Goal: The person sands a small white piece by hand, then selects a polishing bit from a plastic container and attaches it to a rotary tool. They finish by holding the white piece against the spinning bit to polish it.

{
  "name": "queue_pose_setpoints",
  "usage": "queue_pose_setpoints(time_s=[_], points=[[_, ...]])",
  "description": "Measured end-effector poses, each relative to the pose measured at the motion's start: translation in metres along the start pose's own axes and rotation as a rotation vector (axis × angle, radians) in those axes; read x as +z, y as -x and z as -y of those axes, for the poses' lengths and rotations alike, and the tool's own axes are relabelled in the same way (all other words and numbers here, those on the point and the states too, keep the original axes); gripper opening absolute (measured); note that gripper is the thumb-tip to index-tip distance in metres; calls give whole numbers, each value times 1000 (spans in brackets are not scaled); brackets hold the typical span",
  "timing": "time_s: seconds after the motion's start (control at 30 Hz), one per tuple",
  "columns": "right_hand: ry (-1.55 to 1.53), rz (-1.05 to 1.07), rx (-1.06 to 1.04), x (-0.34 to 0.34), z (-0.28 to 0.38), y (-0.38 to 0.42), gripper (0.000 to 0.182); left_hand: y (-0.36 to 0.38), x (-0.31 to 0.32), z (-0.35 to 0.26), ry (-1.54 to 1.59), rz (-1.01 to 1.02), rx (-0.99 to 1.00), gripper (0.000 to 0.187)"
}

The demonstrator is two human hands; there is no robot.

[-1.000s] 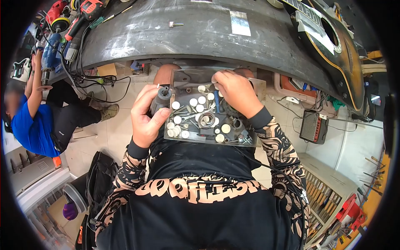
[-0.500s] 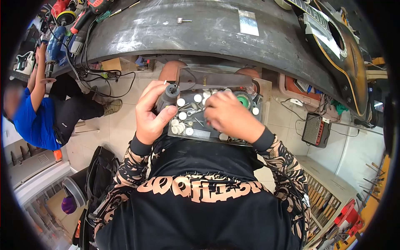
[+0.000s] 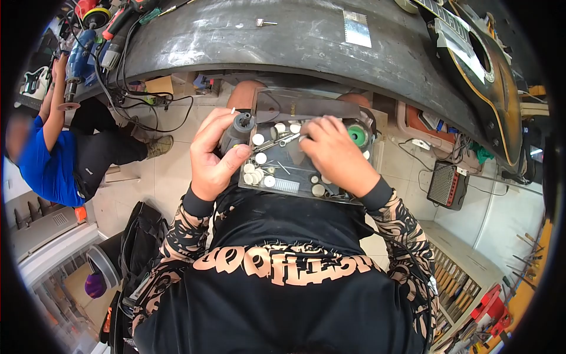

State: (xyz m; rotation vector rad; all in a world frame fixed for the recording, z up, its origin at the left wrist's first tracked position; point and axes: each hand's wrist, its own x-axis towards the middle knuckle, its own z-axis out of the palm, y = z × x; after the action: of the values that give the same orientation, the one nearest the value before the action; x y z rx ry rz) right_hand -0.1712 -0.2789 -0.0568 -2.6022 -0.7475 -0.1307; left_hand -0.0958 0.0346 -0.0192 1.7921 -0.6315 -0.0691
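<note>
My left hand (image 3: pixel 207 156) is wrapped round a dark rotary tool (image 3: pixel 243 125), its nose pointing up. A small white-tipped piece (image 3: pixel 233 110) sticks out by the fingers of that hand. On my lap rests a clear plastic case (image 3: pixel 303 192) with its lid raised at the far side. My right hand (image 3: pixel 336 154) is over the case, fingers curled down among the loose bits; its fingertips are partly hidden. White round felt pads (image 3: pixel 253 173), metal shanks (image 3: pixel 283 168) and a green disc (image 3: pixel 356 135) lie inside.
A dark workbench (image 3: pixel 283 47) curves ahead, holding a small metal piece (image 3: pixel 266 22), a metal plate (image 3: pixel 357 29) and a guitar (image 3: pixel 471 76). Power tools and cords (image 3: pixel 121 65) crowd its left end. A co-worker in a blue shirt (image 3: pixel 50 165) sits at left.
My right hand has moved slightly away from me within the case, uncovering dark round pieces near its front edge. My left hand keeps hold of the rotary tool.
</note>
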Motion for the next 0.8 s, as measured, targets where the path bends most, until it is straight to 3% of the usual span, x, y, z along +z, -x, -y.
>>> queue_pose_setpoints(time_s=[0.2,0.27,0.37,0.5,0.6,0.7,0.8], points=[[39,-104,75,-8,6,-2,25,2,1,4,-8,-14,-11,68],[-35,-47,-39,-1,21,-13,23,3,4,2,-1,-11,-14,69],[-390,69,-228,24,46,-28,29,2,5,0,-9,2,-12,70],[-391,58,-266,41,41,-37,24,5,0,-5,-21,-30,3,70],[-105,12,-125,30,21,-35,22,10,-4,-5,-31,-37,-12,70],[-40,-73,-58,16,18,-33,14,9,-2,-2,8,-50,-35,70],[-107,-19,-71,13,25,-33,19,9,1,-3,25,-44,-36,70]])
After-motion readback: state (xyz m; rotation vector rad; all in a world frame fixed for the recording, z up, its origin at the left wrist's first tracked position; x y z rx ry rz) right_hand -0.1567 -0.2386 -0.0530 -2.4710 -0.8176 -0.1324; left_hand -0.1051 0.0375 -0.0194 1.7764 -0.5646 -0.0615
